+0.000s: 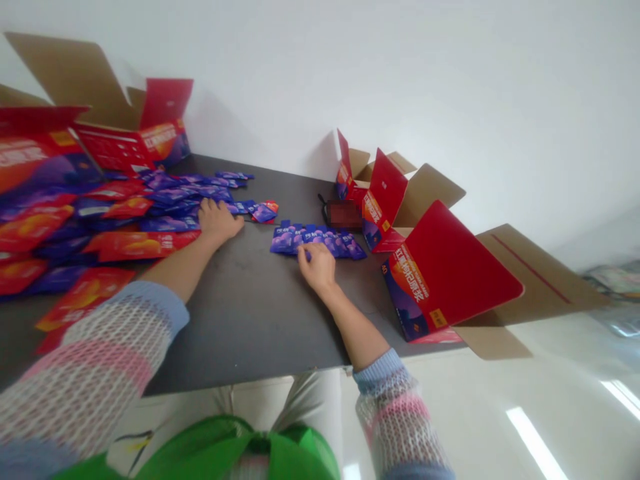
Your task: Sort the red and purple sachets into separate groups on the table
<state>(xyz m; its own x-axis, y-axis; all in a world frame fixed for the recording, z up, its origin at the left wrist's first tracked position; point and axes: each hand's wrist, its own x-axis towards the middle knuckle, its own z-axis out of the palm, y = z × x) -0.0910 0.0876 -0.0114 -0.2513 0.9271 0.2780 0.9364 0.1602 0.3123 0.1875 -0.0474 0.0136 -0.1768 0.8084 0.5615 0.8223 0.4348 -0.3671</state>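
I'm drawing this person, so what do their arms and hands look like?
The left hand and right hand are bare. The left sleeve and right sleeve are holey knit, striped greyish white, pink and blue, with light blue cuffs.

Left hand (pixel 219 223) at heaped sachets (pixel 127 208); right hand (pixel 319 265) at a purple sachet row (pixel 325 237) beside open red boxes (pixel 376 217)

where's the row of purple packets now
In the head view, the purple row is mid-picture by the right hand, left of three open boxes.
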